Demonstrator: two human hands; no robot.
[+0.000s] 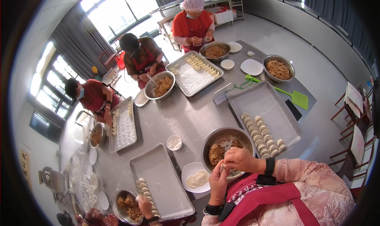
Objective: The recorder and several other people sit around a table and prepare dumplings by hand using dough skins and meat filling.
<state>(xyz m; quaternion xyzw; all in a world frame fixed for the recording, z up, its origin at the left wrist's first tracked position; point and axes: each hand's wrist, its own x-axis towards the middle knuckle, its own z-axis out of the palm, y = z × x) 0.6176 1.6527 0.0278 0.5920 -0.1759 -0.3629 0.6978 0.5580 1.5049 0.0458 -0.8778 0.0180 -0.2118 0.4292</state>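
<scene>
My left hand point(219, 180) and my right hand point(241, 160) meet over the near rim of a metal bowl of filling point(216, 154). Between the fingertips of both is a small pale dumpling point(222, 167), mostly hidden by them. Brown minced filling lies in lumps in the bowl, and part of its bottom shows. Beside my left hand, a white plate point(190, 169) carries several round dough wrappers point(198, 178). To the right of the bowl, a metal tray point(276, 113) bears rows of folded dumplings point(261, 134).
Another tray point(166, 181) holds one line of dumplings, with a co-worker's hand point(145, 206) beside it. A small bowl of flour point(174, 143), a green fly swatter point(298, 99) and a dark flat object point(293, 110) lie on the steel table point(190, 119). Several co-workers stand around it.
</scene>
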